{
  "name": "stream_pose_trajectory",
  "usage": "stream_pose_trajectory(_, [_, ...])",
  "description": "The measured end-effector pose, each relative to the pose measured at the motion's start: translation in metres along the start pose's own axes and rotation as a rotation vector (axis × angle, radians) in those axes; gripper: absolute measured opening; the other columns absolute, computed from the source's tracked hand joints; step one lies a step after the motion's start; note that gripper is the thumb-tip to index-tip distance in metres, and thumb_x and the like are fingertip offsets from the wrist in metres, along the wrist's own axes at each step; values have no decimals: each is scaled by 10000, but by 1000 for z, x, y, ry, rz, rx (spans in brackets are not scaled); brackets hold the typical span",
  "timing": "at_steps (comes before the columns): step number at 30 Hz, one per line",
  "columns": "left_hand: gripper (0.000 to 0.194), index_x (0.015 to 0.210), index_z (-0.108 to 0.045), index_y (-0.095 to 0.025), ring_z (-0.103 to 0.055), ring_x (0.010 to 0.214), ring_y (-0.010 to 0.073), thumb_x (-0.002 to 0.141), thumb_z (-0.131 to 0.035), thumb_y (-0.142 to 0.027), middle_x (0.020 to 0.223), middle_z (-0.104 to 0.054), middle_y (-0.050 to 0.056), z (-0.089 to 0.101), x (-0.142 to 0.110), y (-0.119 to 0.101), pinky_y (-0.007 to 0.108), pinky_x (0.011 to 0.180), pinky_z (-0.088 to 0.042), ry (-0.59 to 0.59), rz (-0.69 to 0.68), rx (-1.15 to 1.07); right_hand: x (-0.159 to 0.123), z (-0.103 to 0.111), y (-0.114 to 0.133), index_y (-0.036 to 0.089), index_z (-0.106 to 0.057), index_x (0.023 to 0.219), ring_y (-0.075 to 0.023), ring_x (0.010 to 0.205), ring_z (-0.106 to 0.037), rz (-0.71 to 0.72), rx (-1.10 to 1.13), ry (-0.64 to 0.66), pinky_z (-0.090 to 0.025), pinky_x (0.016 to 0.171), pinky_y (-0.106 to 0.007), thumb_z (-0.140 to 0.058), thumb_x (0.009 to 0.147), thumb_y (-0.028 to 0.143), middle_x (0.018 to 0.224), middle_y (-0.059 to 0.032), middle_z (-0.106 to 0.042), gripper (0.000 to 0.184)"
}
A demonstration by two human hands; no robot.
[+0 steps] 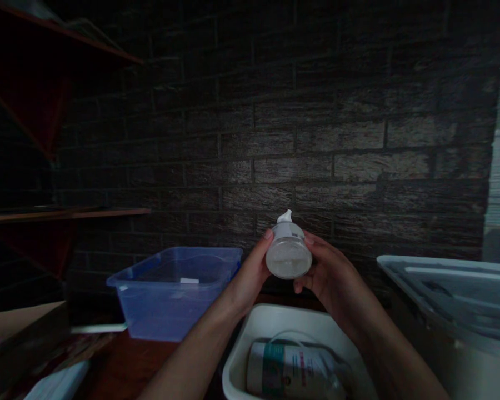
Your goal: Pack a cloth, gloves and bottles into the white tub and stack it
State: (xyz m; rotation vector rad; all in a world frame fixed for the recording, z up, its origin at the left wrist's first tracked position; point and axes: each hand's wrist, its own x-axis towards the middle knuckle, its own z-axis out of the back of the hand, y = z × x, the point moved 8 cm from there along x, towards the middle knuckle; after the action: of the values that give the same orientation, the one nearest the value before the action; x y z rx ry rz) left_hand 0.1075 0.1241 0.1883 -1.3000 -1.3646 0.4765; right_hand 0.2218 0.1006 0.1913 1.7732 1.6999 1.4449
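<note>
Both of my hands hold a clear round bottle (289,260) up in front of the brick wall. Its see-through base faces me, with whitish contents visible inside. A pale label wraps its side, and a white spout-like tip sticks up from the far end. My left hand (254,272) grips the left side, thumb along the edge. On the right side, my right hand (327,266) presses its fingers, with some fingers curled below. Under my hands stands a white tub (237,355), where a larger white jug (291,369) with a green and red printed label lies on its side.
A blue translucent bin (158,311) stands to the left on a reddish-brown table (129,366). At right is a large lidded container (462,294). An open cardboard box (29,328) sits at far left, beneath wall shelves (66,215). Dark brick wall (275,150) closes the back.
</note>
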Motion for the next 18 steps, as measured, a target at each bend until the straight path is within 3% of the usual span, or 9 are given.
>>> stream_pose_trajectory(11, [650,1303,-676,-166,-593,1262,311,974,-450,-679,1285,-718,100,4,2,1,389,1014,-455,69,25,133,2,4,0,172,-666,1238,-185,789,-624,18,-17,-57,-544,481,-254,-758,855,387,1083,-87,-679,450])
stream_pose_trajectory(18, [546,1282,-635,-167,-611,1192,283,966,-536,-600,1297,-690,105,7,1,-10,332,890,-500,18,-52,179,3,10,1,196,-603,1359,-185,782,-639,70,-49,-121,-550,488,-275,-805,803,376,1131,-85,-685,618])
